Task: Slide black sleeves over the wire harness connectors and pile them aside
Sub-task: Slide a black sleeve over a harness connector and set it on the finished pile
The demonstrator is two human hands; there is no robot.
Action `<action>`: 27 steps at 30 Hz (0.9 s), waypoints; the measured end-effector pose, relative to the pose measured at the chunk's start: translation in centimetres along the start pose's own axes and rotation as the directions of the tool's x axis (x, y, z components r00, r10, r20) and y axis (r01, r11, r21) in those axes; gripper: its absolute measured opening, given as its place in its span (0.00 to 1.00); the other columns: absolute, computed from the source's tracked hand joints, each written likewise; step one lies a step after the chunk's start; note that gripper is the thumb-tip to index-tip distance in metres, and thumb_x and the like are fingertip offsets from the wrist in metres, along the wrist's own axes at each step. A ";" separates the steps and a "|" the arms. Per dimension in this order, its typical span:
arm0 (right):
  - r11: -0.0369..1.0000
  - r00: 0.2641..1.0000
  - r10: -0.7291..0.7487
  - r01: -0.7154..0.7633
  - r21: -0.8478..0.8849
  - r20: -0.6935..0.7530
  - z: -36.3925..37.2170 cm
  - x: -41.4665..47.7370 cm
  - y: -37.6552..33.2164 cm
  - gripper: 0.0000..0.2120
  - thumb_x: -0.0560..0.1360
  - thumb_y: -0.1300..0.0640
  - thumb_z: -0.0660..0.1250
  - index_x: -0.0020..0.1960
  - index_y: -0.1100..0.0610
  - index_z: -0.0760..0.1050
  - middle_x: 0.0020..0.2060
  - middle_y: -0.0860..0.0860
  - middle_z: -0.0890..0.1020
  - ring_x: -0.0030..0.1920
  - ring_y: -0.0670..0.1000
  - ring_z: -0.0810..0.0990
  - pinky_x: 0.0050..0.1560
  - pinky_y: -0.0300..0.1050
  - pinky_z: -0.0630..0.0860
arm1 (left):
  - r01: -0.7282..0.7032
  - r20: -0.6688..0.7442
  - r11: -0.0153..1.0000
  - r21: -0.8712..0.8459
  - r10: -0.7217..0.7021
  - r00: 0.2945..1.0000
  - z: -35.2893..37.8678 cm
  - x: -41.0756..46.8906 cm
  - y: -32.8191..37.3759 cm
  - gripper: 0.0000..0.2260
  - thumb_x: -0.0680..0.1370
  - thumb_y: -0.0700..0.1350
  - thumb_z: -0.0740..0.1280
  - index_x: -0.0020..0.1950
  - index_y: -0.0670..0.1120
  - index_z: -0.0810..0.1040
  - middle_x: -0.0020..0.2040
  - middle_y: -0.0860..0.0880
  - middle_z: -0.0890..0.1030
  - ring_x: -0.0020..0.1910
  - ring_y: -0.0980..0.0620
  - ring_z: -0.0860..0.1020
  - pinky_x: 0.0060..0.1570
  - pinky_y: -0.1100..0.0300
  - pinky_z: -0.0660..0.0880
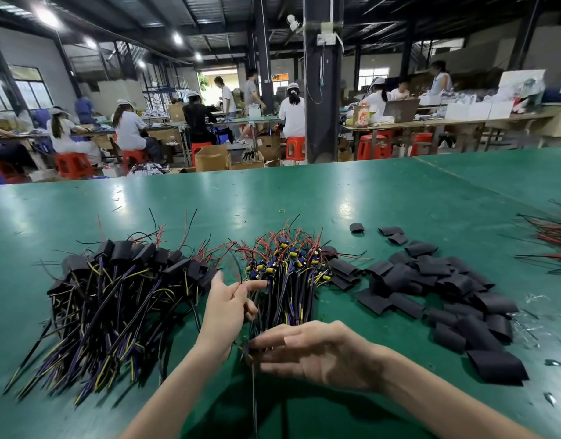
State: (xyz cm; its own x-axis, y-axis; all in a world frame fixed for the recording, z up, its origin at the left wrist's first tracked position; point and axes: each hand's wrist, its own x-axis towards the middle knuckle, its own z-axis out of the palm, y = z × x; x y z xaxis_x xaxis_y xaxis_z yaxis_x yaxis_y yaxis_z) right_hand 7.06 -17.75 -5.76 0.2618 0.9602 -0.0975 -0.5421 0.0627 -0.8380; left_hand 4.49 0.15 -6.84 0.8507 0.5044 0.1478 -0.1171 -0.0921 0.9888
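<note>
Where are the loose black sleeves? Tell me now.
Head view: the loose black sleeves lie heaped on the green table at right, just right of the unsleeved harness bundle and beyond the right hand.

Green table (pixel 304 191) lay open across its far band at mid frame, and in the lower left corner. Sleeved harness pile (pixel 114 296) blocked the left, bare harness bundle (pixel 285 274) the centre, black sleeves (pixel 447 289) the right, with narrow green strips between. Loose wires (pixel 554 242) crowded the right edge.
</note>
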 end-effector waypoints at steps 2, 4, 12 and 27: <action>1.000 1.000 0.002 -0.002 0.005 0.019 0.0 -0.2 0.1 0.25 0.70 0.67 0.59 0.66 0.72 0.66 0.59 0.64 0.75 0.61 0.62 0.75 0.67 0.52 0.70 | -0.064 0.015 0.989 0.131 0.063 0.998 -0.2 0.1 -0.2 0.13 0.82 0.34 0.54 0.67 0.40 0.63 0.41 0.49 0.84 0.22 0.56 0.70 0.24 0.65 0.68; 0.998 0.998 -0.059 0.059 -0.030 -0.009 -0.1 -0.3 0.0 0.24 0.69 0.69 0.61 0.65 0.72 0.68 0.56 0.65 0.77 0.59 0.63 0.77 0.61 0.51 0.74 | -0.131 0.038 0.962 0.239 0.126 0.991 -0.3 0.0 -0.3 0.09 0.82 0.35 0.54 0.60 0.41 0.71 0.40 0.49 0.84 0.21 0.56 0.69 0.25 0.65 0.68; 0.563 0.445 -0.780 0.194 -0.803 -0.440 -4.2 -1.7 -2.8 0.16 0.72 0.78 0.57 0.45 0.62 0.78 0.40 0.58 0.80 0.38 0.55 0.81 0.38 0.42 0.78 | -0.229 0.084 0.833 0.503 0.217 0.973 -0.4 -0.1 -0.6 0.16 0.81 0.34 0.55 0.65 0.43 0.76 0.44 0.53 0.81 0.29 0.59 0.76 0.34 0.62 0.78; -0.103 0.526 -0.771 -0.659 -0.745 -0.358 -10.5 -3.7 -4.1 0.12 0.75 0.60 0.66 0.58 0.55 0.76 0.52 0.51 0.79 0.56 0.54 0.72 0.56 0.46 0.64 | -0.375 0.152 0.779 0.503 0.347 0.925 -0.5 -0.8 0.0 0.06 0.80 0.43 0.63 0.45 0.49 0.79 0.28 0.47 0.74 0.23 0.56 0.62 0.25 0.63 0.60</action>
State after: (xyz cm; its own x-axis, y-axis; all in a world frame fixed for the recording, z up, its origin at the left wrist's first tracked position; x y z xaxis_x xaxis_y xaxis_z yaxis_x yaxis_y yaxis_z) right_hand 16.76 -24.40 -7.61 0.8418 0.3592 0.4029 0.4785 -0.8419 -0.2494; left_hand 3.53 0.14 -6.97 0.8245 0.3041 0.4772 -0.1523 -0.6929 0.7048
